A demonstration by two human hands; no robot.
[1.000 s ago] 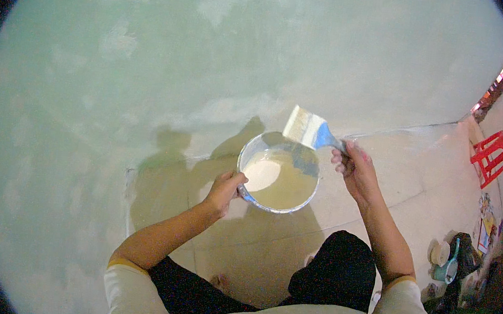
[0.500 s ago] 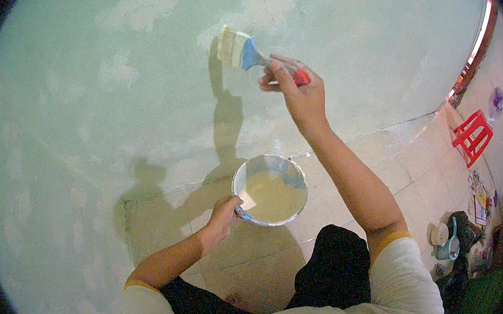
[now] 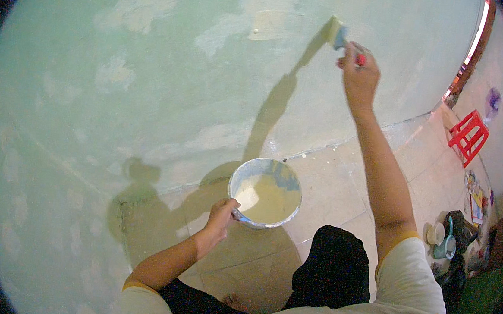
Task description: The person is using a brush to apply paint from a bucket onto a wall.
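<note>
My right hand (image 3: 360,70) is raised high and grips a flat paintbrush (image 3: 338,34) with a blue ferrule; its bristles press against the pale green wall (image 3: 150,74) beside a fresh cream patch (image 3: 268,25). My left hand (image 3: 222,213) holds the rim of a small round bucket (image 3: 265,192) at its near-left edge. The bucket holds cream-coloured paint and hangs low in front of me, above the tiled floor.
The wall carries several whitish filler patches. A tiled floor (image 3: 333,189) meets the wall's base. A red plastic stool (image 3: 468,135) stands at the right. Shoes and bags lie in a heap (image 3: 455,243) at the lower right, beside printed papers (image 3: 478,197).
My right hand has lifted the brush from the bucket's rim up to the wall, higher and to the right. The left hand keeps its hold on the bucket.
</note>
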